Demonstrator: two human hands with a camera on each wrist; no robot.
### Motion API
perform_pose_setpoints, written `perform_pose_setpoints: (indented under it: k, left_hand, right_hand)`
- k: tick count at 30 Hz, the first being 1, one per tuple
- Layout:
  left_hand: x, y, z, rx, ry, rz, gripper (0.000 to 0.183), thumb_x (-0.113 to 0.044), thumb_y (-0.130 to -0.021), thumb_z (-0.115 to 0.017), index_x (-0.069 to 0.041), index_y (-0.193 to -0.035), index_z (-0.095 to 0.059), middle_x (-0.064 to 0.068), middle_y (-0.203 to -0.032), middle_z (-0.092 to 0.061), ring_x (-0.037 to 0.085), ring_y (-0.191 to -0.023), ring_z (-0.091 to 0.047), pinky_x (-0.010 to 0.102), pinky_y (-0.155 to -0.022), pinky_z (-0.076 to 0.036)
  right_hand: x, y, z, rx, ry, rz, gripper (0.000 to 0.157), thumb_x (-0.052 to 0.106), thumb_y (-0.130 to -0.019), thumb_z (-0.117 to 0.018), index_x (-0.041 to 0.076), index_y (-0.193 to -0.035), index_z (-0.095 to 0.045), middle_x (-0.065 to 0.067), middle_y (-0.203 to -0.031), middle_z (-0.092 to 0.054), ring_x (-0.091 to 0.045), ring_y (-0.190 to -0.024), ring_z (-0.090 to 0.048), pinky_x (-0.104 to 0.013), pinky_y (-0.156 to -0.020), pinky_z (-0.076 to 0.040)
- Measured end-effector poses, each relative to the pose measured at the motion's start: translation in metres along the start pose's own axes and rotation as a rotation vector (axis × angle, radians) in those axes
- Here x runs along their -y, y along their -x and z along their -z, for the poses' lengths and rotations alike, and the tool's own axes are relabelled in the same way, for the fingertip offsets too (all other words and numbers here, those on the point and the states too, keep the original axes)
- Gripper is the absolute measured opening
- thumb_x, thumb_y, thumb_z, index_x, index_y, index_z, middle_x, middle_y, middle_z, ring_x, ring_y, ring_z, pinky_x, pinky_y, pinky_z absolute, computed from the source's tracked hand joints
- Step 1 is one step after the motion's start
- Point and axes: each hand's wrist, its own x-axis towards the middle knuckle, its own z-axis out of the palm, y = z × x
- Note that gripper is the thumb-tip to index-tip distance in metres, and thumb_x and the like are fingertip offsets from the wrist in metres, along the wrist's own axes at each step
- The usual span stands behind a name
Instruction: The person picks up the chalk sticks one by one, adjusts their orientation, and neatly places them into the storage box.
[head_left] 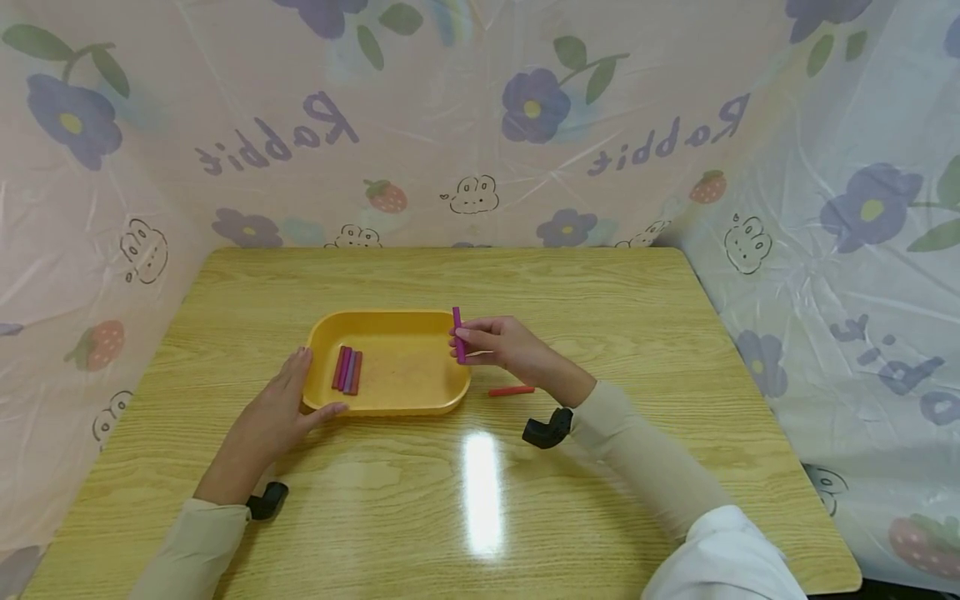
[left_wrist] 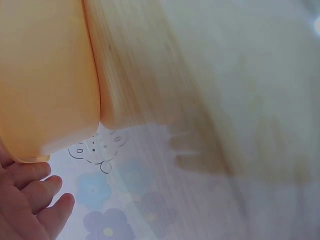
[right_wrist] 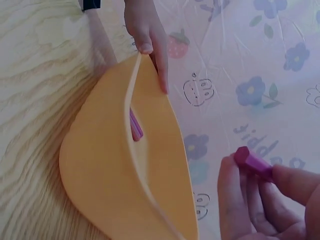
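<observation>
My right hand [head_left: 512,346] pinches a purple crayon [head_left: 458,336] between thumb and fingers, above the right end of a yellow tray [head_left: 405,411]. In the right wrist view, this crayon [right_wrist: 254,164] has a hexagonal end, and the fingers [right_wrist: 232,200] curl below it. The left hand [head_left: 273,417] rests against the tray's left end, its thumb at the front rim and its fingers fairly straight along the side. Several red and purple crayons [head_left: 347,370] lie side by side inside the tray, toward the left. On the table, below the right wrist, lies a red crayon [head_left: 512,390].
The wooden table [head_left: 375,517] has a patterned plastic sheet [head_left: 465,108] behind it and at both sides. Black wrist devices sit at the left wrist [head_left: 267,501] and the right wrist [head_left: 548,428]. Light glares off the table in front of the tray.
</observation>
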Motion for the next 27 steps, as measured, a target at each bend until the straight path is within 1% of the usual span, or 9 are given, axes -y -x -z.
perform_pose_setpoints:
  k: [4,9,15,18,22,27]
  left_hand:
    - [-0.001,0.000,0.001,-0.003,0.003,-0.003,0.109,-0.070,-0.079,-0.051,-0.005,-0.149,0.003,0.020,-0.153,-0.003,0.040,-0.138,-0.011,0.060,-0.104,-0.019]
    - [-0.001,0.000,0.001,-0.010,0.000,-0.012,0.109,-0.068,-0.079,-0.053,-0.005,-0.149,0.002,0.021,-0.153,-0.004,0.041,-0.137,-0.013,0.060,-0.103,-0.021]
    - [0.000,0.000,0.000,-0.014,-0.012,-0.014,0.108,-0.068,-0.080,-0.053,-0.005,-0.149,0.002,0.020,-0.153,-0.004,0.041,-0.137,-0.013,0.060,-0.103,-0.021]
    - [0.000,0.000,0.000,-0.016,-0.013,-0.010,0.108,-0.068,-0.080,-0.053,-0.005,-0.149,0.002,0.020,-0.153,-0.004,0.041,-0.137,-0.013,0.060,-0.103,-0.021]
    - [0.002,-0.001,-0.001,-0.012,-0.007,-0.002,0.108,-0.069,-0.079,-0.052,-0.007,-0.149,0.003,0.019,-0.153,-0.003,0.040,-0.137,-0.012,0.060,-0.103,-0.021]
    - [0.002,-0.001,-0.002,-0.005,-0.001,0.009,0.109,-0.071,-0.078,-0.051,-0.009,-0.149,0.004,0.018,-0.154,-0.002,0.038,-0.138,-0.010,0.060,-0.104,-0.020]
  right_hand:
    - [0.000,-0.004,-0.008,0.007,0.006,-0.003,0.036,0.015,-0.094,-0.055,-0.011,-0.119,-0.053,-0.019,-0.110,-0.062,-0.035,-0.106,-0.059,-0.040,-0.089,-0.049]
    - [-0.001,-0.010,-0.019,0.023,0.002,-0.006,0.031,0.015,-0.093,-0.057,-0.007,-0.115,-0.057,-0.018,-0.109,-0.062,-0.035,-0.105,-0.059,-0.040,-0.088,-0.049]
    - [-0.003,-0.017,-0.030,0.061,-0.009,0.001,0.033,0.016,-0.094,-0.055,-0.008,-0.116,-0.057,-0.020,-0.111,-0.061,-0.036,-0.106,-0.058,-0.043,-0.090,-0.048]
    - [-0.004,-0.021,-0.035,0.064,0.005,-0.006,0.033,0.017,-0.094,-0.055,-0.007,-0.117,-0.057,-0.021,-0.113,-0.060,-0.032,-0.104,-0.060,-0.044,-0.091,-0.047]
    - [-0.005,-0.026,-0.043,0.065,-0.010,-0.017,0.032,0.016,-0.094,-0.055,-0.007,-0.116,-0.057,-0.020,-0.112,-0.060,-0.029,-0.101,-0.061,-0.048,-0.092,-0.044]
    - [-0.009,-0.032,-0.051,0.068,-0.040,-0.024,0.029,0.012,-0.095,-0.054,-0.009,-0.115,-0.057,-0.018,-0.107,-0.061,-0.035,-0.105,-0.058,-0.046,-0.091,-0.045]
